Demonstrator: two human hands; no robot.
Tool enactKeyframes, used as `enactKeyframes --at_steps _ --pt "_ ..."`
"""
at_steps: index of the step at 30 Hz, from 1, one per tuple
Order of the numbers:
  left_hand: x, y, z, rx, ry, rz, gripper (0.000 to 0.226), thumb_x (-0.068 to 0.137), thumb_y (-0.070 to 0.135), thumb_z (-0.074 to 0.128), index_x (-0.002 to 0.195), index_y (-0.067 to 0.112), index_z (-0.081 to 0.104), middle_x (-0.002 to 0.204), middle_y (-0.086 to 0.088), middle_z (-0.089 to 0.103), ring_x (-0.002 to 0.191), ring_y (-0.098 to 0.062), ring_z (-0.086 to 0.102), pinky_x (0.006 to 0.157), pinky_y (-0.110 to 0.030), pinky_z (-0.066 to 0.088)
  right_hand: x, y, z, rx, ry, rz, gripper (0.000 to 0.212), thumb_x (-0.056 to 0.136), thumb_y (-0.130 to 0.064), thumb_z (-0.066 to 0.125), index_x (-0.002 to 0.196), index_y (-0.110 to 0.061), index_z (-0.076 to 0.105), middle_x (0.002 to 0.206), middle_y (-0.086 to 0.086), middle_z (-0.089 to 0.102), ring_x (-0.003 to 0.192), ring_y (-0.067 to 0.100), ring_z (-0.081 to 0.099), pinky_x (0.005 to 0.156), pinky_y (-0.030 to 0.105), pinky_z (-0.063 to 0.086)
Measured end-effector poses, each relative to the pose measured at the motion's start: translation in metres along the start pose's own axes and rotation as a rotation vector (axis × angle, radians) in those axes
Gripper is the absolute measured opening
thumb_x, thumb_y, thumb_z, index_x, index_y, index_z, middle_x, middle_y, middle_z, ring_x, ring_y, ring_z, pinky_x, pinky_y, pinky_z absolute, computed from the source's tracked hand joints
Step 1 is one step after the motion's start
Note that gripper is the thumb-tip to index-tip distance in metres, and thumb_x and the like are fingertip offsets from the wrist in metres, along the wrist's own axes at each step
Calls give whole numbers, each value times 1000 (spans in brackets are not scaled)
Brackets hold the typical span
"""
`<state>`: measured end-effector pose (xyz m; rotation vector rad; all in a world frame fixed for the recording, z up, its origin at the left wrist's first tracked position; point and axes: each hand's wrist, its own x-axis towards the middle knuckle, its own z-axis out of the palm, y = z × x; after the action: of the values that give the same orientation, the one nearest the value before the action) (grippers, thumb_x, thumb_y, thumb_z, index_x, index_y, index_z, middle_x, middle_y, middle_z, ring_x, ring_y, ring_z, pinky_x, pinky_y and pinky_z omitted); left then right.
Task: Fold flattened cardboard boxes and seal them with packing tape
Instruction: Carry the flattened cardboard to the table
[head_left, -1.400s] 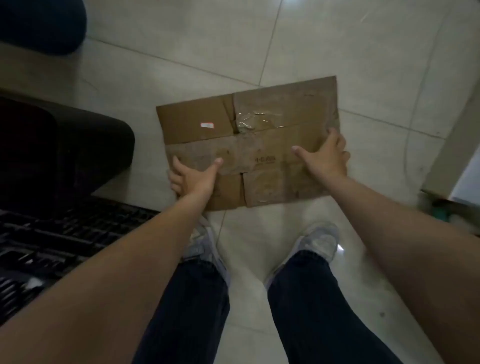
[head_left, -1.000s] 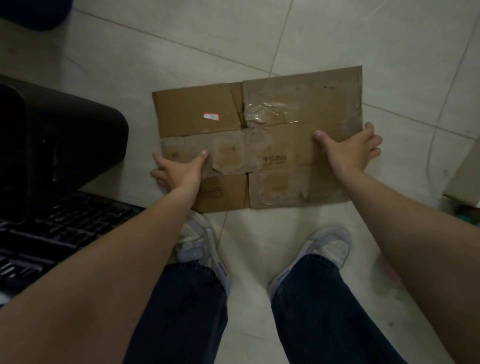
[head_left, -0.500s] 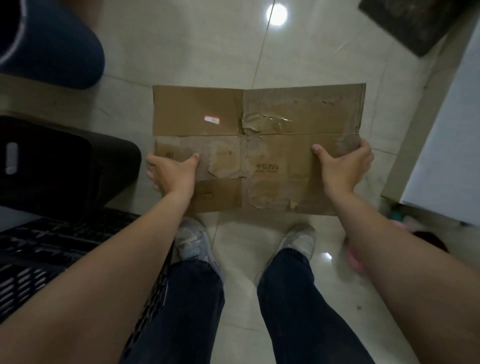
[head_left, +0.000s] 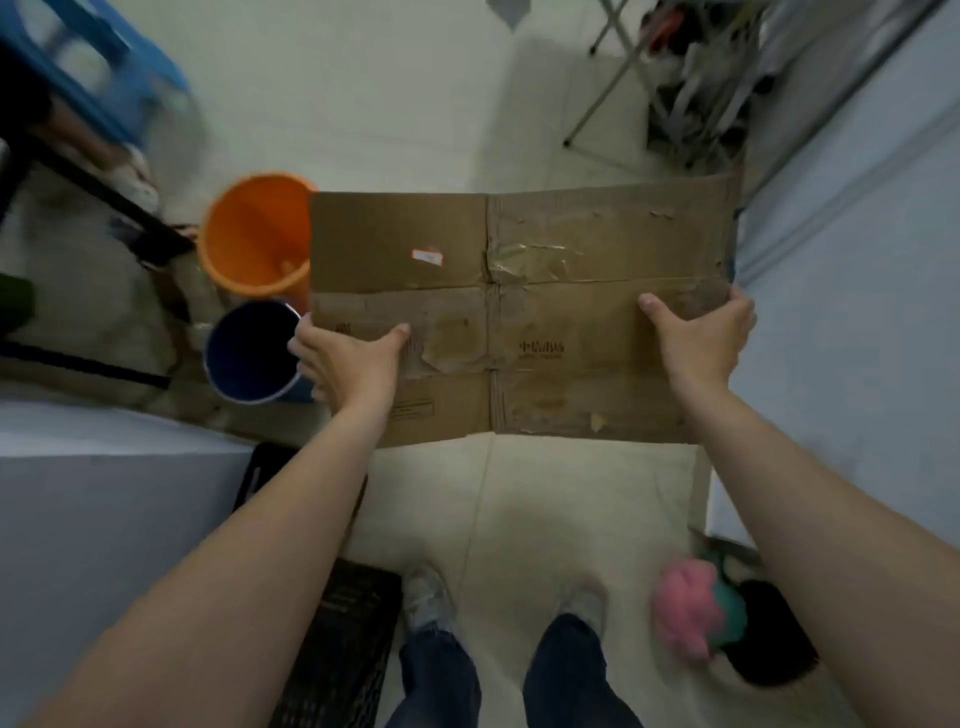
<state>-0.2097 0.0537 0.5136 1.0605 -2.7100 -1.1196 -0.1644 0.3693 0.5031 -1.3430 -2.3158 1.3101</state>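
Box: flattened cardboard box (head_left: 519, 312), worn, old tape on it, held flat in the air above the tiled floor (head_left: 519, 509).
Left hand (head_left: 348, 358): grasping its left edge, thumb on top.
Right hand (head_left: 698, 338): grasping its right edge likewise.
Beside: orange bucket (head_left: 254, 234), blue bucket (head_left: 249, 353).

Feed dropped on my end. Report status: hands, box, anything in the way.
Left hand, right hand grip cardboard box by its side edges. Box flat, unfolded, held off the floor. Orange bucket, blue bucket near its left edge.
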Motion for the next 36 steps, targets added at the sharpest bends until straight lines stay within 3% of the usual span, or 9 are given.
enactKeyframes --at_steps 6,10,12,14,17,24,28,36 --pt "-34 140 -120 -96 73 72 113 69 45 91 154 16 22 157 -11 30 145 -37 30 115 -64 26 -12 -156 -98 79 0 -63 101 69 -55 86 146 -14 36 147 9 42 138 30 41 113 55 36" --pt "-60 215 -189 -105 142 120 110 70 44 91 152 11 25 155 -15 32 141 -38 37 113 -61 35 -28 -243 -169 124 24 -115 96 74 -47 87 148 -13 36 146 9 44 135 29 44 110 48 38" --pt "-62 246 -212 -119 137 173 110 69 45 91 151 11 25 152 -15 34 139 -37 40 110 -61 39 -32 -278 -197 154 51 -126 94 74 -46 87 147 -15 37 146 9 44 135 30 43 111 51 37" --pt "-59 277 -228 -180 130 227 110 67 42 93 149 13 26 151 -14 36 139 -34 39 111 -60 38 -31 -309 -217 163 78 -147 94 73 -48 86 146 -16 36 146 10 43 136 34 42 112 57 37" --pt "-51 323 -247 -209 128 272 108 69 39 92 150 14 25 151 -13 36 140 -34 37 111 -60 34 -23 -352 -236 192 98 -178 92 73 -47 86 144 -16 36 144 10 43 135 33 42 110 54 40" --pt "17 405 -254 -270 116 276 103 69 36 91 148 16 28 150 -11 37 140 -36 37 112 -64 29 9 -445 -220 164 149 -222 89 75 -44 86 144 -13 39 143 10 45 133 29 43 104 43 41" --pt "80 468 -245 -300 52 299 102 70 34 92 148 13 30 148 -14 36 139 -38 37 111 -62 32 44 -507 -182 185 156 -180 88 74 -44 87 141 -13 39 141 11 42 132 34 43 108 55 41" --pt "205 597 -237 -309 9 373 100 68 37 92 144 12 32 146 -13 38 137 -39 40 108 -65 33 115 -635 -132 181 201 -162 93 75 -46 86 144 -14 33 147 12 39 136 35 38 110 59 38"
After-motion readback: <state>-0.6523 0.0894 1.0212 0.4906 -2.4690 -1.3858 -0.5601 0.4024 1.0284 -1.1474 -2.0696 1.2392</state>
